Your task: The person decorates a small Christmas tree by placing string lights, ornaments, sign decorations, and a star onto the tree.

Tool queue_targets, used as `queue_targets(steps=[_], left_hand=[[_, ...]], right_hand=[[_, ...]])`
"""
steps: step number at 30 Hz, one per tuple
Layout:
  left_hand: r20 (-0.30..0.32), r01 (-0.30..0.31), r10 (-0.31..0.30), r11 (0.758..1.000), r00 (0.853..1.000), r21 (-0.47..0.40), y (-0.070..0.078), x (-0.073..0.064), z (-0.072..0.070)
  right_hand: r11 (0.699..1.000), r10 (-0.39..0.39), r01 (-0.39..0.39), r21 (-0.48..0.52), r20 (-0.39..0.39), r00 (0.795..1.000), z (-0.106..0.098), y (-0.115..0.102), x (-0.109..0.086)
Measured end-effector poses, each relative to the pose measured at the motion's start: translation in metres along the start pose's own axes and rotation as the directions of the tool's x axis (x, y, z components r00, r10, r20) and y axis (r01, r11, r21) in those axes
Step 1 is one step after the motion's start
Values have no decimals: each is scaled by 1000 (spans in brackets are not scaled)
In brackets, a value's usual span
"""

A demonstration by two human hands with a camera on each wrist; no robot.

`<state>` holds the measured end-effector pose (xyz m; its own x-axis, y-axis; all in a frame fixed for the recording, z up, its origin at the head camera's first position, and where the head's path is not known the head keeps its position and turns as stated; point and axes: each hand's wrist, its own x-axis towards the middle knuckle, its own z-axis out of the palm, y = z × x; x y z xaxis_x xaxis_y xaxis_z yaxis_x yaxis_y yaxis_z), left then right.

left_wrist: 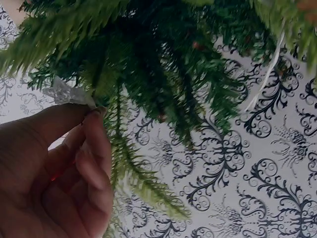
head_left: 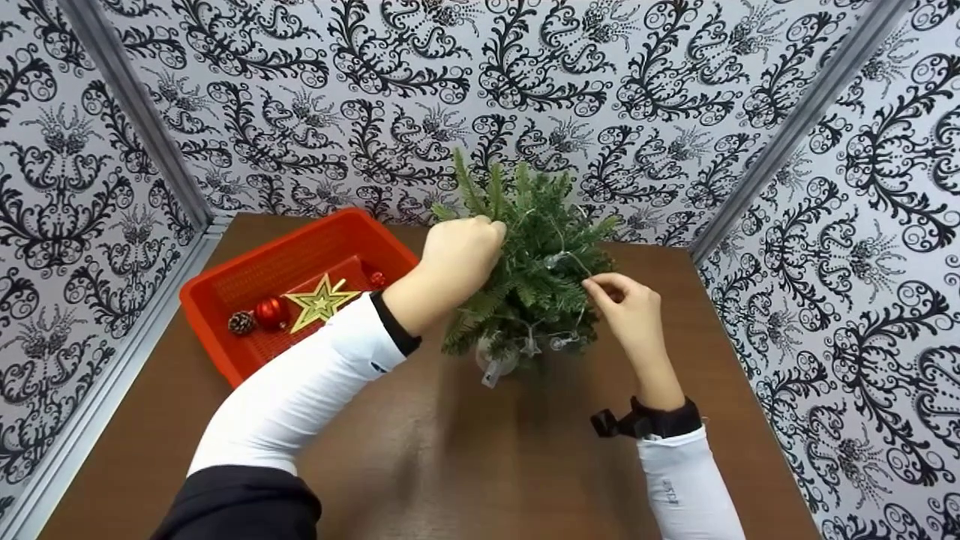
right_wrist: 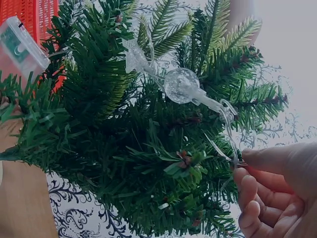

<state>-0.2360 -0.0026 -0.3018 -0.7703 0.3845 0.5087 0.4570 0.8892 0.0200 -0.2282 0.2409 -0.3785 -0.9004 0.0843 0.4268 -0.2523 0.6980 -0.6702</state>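
Tree x1 w/ L hand pinching 1 clear light & R hand pinching light wire.

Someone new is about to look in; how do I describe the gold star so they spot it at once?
On the brown table, left of the green tree in the head view, sits a red basket. Inside, just right of a shiny red ball, lies the gold star. Its flat shape and five points set it apart from the rounded ball and pine cone.
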Motion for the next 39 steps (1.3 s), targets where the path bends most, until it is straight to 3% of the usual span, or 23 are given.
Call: queue_targets(steps=[4,9,22,24,28,31,39], left_hand=[[8,68,-68,998,998,2,-8,-2,4],[107,154,-151,988,983,-23,-17,-4,2],[232,228,-186,959,955,-168,-27,-9,2],[222,222,-181,958,958,-181,-27,-10,3],[131,181,-159,966,979,-183,-26,-13,6],[86,158,-144,972,986,-176,-26,-15,7],[95,176,-159,963,983,-203,-29,-18,7]], right_hand=[[1000,-12,12,9,5,1000,3,-1,-1],[1000,-3,3,31,6,1000,5,-3,-3],[999,-4,4,48,-3,1000,5,-3,-5],[999,2,-2,43,-3,1000,5,-3,-5],[999,-1,2,50,-6,1000,5,-2,-5],[998,-15,16,61,-10,1000,4,-2,-5],[998,-21,22,59,-19,1000,4,-2,-6]])
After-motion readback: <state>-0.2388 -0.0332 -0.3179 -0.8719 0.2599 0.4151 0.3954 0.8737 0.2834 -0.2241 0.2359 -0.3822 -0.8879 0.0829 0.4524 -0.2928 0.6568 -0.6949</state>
